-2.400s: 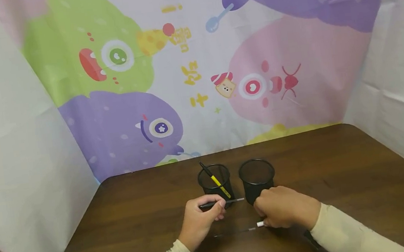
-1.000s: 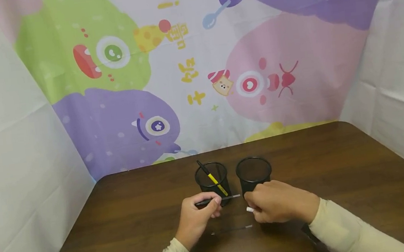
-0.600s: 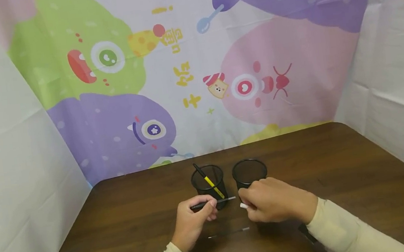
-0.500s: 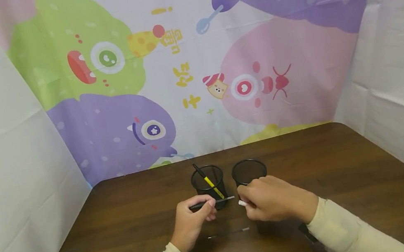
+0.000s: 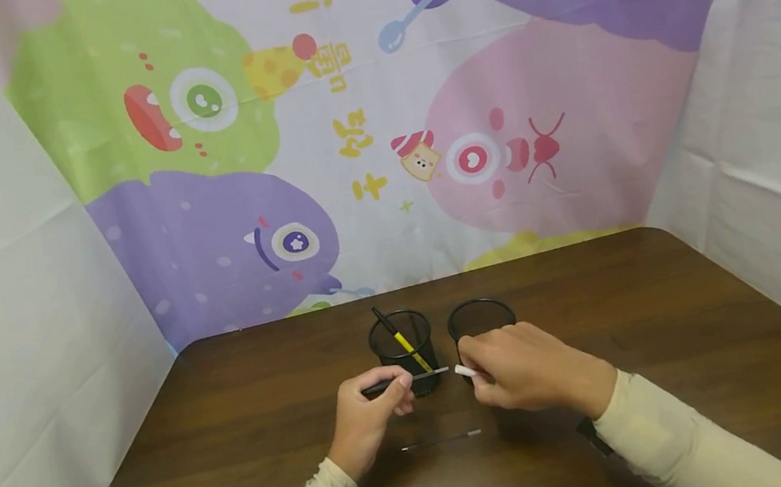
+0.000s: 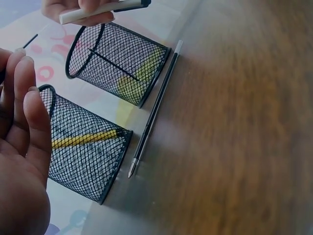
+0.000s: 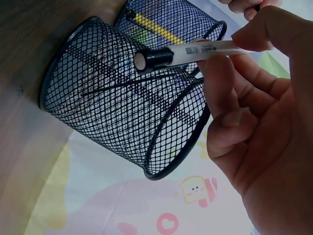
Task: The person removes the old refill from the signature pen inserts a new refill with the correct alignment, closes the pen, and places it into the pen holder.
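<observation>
My left hand (image 5: 373, 410) pinches a black pen part (image 5: 376, 388) with a thin refill (image 5: 429, 373) sticking out to the right. My right hand (image 5: 535, 368) holds a white pen barrel (image 7: 195, 53) with a black end, pinched between thumb and fingers. In the head view, the barrel's white end stands just right of the refill's tip, with a small gap between them. Below both hands, another pen refill (image 6: 156, 107) with a dark ink tube and metal tip lies on the table.
Behind my left hand stands a black mesh pen cup (image 5: 385, 360) holding a yellow-and-black pen (image 5: 402, 342). A second mesh cup (image 7: 112, 98) stands beside it, partly hidden by my right hand in the head view. The brown table (image 5: 251, 420) meets a cartoon-printed cloth (image 5: 391, 251).
My right hand has risen and moved leftward, swinging the white barrel's end up toward the refill's tip. My left hand keeps its pinch, and the refill on the table stays put.
</observation>
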